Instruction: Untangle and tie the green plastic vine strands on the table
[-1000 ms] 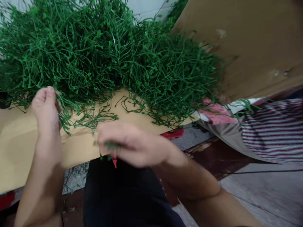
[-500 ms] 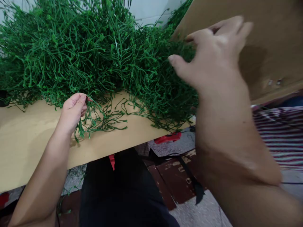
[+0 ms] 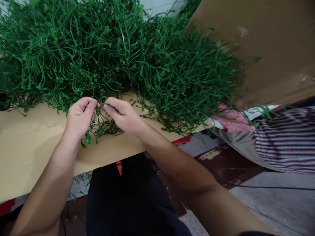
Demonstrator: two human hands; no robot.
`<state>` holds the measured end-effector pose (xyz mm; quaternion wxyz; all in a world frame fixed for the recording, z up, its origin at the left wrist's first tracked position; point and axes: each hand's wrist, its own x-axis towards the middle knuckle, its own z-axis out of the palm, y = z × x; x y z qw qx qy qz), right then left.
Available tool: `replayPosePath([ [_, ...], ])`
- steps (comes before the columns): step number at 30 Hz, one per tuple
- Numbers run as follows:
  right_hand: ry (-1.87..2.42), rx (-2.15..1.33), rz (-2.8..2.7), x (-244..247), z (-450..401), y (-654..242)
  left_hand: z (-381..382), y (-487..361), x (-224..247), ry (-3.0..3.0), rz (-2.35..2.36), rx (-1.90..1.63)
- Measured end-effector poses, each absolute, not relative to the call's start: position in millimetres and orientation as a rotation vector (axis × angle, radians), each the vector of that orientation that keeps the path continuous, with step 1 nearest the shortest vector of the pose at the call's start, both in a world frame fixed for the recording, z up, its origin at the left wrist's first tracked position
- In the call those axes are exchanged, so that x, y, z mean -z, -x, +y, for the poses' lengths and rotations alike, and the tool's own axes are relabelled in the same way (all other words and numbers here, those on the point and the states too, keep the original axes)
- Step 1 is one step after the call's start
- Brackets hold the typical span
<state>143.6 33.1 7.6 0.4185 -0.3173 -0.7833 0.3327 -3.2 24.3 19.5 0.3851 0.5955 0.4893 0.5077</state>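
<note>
Above the tan tabletop [image 3: 31,144], my left hand [image 3: 82,114] pinches a small bunch of green plastic plant stems [image 3: 104,126] whose forked tips hang down. My right hand [image 3: 123,114] meets it fingertip to fingertip, with thumb and forefinger closed on a thin green stem from the same bunch. The exact spot between the fingertips is too small to make out. Just behind both hands rises a large tangled heap of green plastic stems [image 3: 86,55], spreading far to the left and right.
A cardboard sheet [image 3: 275,49] leans at the right, against the heap's end. Striped cloth [image 3: 287,141] and a pink cloth [image 3: 232,119] lie below it. Something red [image 3: 182,140] shows under the table edge. Black-clad legs [image 3: 130,196] are beneath the table.
My right hand has come from the heap's right end by the cardboard to my left hand, its fingers now closed. My left hand has stayed nearly in place with its bunch.
</note>
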Motion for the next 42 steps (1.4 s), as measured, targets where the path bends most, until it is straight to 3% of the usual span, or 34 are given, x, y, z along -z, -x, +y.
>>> replayPosePath([
  [14, 0.769, -0.752, -2.043, -9, 34, -153, 26, 2, -17, -1.558, 1.219, -1.226],
  [24, 0.52, -0.253, -2.186, -18, 10, -162, 27, -4, -20, -1.682, 1.37, -1.302],
  [29, -0.066, -0.408, -2.266, -37, -34, -151, 33, 17, -27, -1.469, 1.568, -1.585],
  [36, 0.795, -1.032, -1.549, -32, 5, -147, 20, 0, -31, -1.363, 1.191, -1.358],
  [42, 0.888, -1.136, -1.6, -1, 20, -138, 23, -4, -28, -1.432, 1.177, -1.276],
])
